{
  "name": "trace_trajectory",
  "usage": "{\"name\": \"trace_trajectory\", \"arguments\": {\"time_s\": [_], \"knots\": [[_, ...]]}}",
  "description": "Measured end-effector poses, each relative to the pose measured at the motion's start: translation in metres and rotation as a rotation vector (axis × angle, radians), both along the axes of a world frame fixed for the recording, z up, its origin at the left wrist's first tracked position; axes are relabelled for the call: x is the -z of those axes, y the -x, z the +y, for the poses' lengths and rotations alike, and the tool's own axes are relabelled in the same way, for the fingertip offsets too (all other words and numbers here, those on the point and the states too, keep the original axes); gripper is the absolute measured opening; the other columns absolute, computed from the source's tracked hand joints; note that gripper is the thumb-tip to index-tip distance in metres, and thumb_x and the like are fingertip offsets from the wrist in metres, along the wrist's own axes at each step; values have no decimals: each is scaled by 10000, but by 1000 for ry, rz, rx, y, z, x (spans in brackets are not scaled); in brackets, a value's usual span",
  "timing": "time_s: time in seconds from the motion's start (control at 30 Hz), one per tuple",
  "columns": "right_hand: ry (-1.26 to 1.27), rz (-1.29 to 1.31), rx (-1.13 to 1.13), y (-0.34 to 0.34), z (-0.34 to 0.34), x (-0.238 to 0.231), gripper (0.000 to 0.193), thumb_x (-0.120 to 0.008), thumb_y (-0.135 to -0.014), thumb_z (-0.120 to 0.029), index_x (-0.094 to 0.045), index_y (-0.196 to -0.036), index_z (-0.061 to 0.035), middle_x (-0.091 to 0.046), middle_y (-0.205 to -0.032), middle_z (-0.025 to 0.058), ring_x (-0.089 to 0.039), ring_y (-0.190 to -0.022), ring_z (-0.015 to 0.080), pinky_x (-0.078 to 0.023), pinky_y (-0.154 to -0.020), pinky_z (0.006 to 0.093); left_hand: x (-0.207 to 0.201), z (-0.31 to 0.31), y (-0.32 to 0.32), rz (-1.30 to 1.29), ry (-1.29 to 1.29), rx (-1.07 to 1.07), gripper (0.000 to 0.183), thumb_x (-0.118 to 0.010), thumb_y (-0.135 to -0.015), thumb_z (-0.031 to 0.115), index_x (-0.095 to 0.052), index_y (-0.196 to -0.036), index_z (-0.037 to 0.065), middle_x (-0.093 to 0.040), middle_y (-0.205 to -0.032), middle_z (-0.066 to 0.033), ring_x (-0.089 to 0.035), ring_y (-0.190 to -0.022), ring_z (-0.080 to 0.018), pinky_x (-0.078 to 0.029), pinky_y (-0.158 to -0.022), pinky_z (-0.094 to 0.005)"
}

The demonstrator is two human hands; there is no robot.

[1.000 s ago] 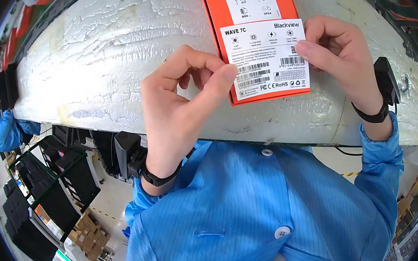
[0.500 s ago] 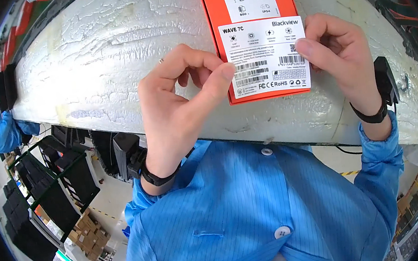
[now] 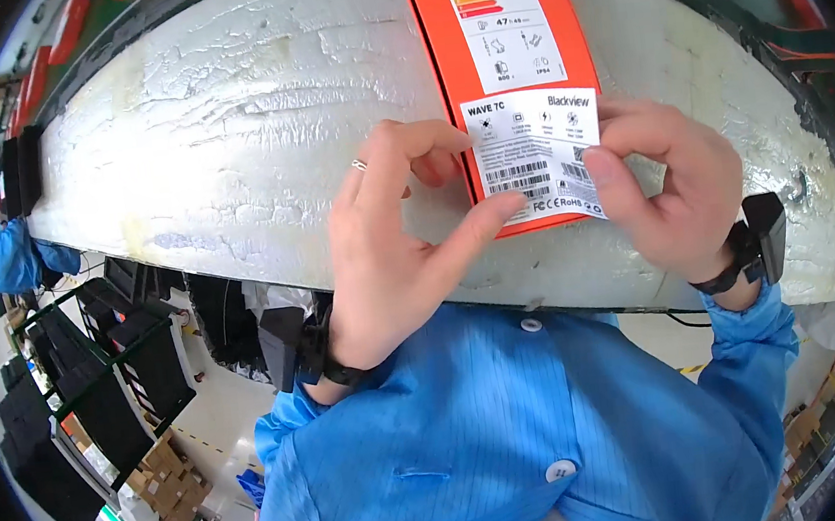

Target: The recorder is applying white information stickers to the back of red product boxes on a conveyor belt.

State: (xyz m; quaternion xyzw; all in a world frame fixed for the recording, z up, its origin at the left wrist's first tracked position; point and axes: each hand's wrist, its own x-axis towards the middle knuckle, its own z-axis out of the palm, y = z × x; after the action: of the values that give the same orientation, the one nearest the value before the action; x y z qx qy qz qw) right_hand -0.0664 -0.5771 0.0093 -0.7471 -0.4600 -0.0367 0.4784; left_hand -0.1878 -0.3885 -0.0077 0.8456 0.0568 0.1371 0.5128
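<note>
An orange flat box lies on a white padded table, its near end toward me. A white printed label with barcodes sits on that near end. My left hand pinches the label's lower left corner with thumb and forefinger; a ring shows on one finger. My right hand holds the label's right edge between thumb and fingers. Both wrists wear black bands, and my sleeves are blue.
The table's front edge curves just above my blue coat. Black racks and cardboard boxes stand on the floor to my lower left. Another person in blue is at the far left.
Both hands and the label have shifted slightly up along the box; the label lies lower on the box end and my fingers press its corners.
</note>
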Motion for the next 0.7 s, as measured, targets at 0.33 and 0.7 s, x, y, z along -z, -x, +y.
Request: {"name": "trace_trajectory", "arguments": {"time_s": [0.33, 0.7], "knots": [[74, -44, 37, 9, 0, -12, 92, -712, -828, -32, -627, -864, -42, -658, -751, 76, -627, -565, 177, -478, -513, 267, 14, -3, -10, -120, 190, -95, 372, -707, -868, 142, -578, -1207, 59, -533, -1224, -115, -577, -1023, -218, -483, -765, -308], [69, -243, 9, 9, 0, -9, 141, -718, -822, -21, -594, -886, -43, -655, -755, 71, -631, -559, 200, -490, -502, 280, 7, 7, -14, -120, -478, -48, 331, -527, -938, 90, -653, -1238, 147, -449, -1448, -138, -458, -1320, -333, -363, -1051, -454]]}}
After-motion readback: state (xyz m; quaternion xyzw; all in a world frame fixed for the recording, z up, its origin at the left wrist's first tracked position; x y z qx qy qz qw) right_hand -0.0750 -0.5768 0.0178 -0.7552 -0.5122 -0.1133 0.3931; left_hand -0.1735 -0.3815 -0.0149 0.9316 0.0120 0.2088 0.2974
